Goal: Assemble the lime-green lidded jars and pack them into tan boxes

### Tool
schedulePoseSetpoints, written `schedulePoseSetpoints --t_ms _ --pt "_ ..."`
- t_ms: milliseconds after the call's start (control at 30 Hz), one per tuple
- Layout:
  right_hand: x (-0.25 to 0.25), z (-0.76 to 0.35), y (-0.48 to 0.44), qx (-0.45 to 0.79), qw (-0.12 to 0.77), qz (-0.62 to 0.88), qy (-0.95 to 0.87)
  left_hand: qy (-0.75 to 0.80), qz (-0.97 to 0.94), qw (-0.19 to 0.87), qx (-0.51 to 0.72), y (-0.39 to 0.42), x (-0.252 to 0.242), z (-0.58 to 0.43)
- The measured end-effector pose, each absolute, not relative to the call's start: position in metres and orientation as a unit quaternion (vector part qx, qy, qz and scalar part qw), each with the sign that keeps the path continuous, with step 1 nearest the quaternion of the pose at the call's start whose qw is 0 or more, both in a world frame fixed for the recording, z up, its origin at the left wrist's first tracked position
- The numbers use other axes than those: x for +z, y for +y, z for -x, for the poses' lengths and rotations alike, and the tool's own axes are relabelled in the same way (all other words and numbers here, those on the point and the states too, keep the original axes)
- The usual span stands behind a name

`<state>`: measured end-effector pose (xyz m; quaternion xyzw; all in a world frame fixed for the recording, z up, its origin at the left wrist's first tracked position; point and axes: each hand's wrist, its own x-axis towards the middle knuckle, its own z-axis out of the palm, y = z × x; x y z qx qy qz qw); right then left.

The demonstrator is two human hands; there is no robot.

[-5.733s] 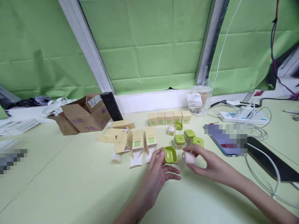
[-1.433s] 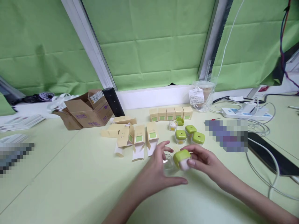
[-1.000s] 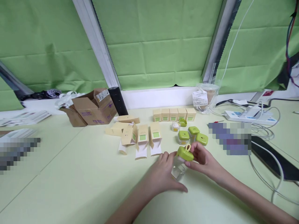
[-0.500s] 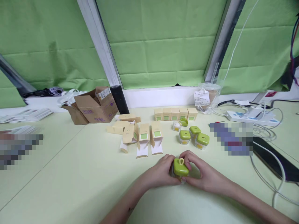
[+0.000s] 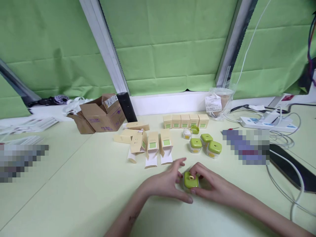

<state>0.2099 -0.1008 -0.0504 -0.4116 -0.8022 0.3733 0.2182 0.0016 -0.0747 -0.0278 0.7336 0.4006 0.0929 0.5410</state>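
My right hand grips a small clear square container with a green lid, thumb at its near side and fingers at its far side. A pale yellow ring stands on the lid beside my index finger. To the left, my left hand is open, fingers and thumb spread around that side of the container; whether a finger touches it is unclear. Farther back stand three similar green-lidded containers. Behind them sits a lidless container with something white inside, next to a loose green lid.
Opened cream cartons lie left of the containers, and several closed small boxes stand in a row behind. A brown cardboard box and a black cylinder are at the back left. At right are a power strip, cables and a black phone-like slab.
My left hand has let go of the container and spread its fingers. My right hand keeps hold, its index finger now nearer the ring. The view has shifted slightly.
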Motion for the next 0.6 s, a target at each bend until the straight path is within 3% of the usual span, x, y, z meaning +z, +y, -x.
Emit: schedulePoseSetpoints --t_ms 67,133,267,467,600 --pt "-0.05 -0.21 -0.101 0.36 0.214 0.417 -0.807 0.378 -0.743 0.526 0.167 -0.065 -0.012 0.008" --pt "-0.052 -0.211 -0.101 0.349 0.22 0.416 -0.81 0.384 -0.794 0.414 0.224 -0.049 0.0 0.015" --pt "-0.059 -0.21 -0.101 0.321 0.227 0.418 -0.819 0.512 -0.845 0.104 0.111 -0.009 0.002 0.015" --pt "-0.055 -0.214 -0.101 0.284 0.23 0.434 -0.823 0.586 -0.802 0.075 0.09 0.012 -0.028 -0.018" --pt "-0.043 -0.225 -0.095 0.316 0.305 0.456 -0.774 0.608 -0.782 0.092 0.101 0.007 -0.041 -0.034"
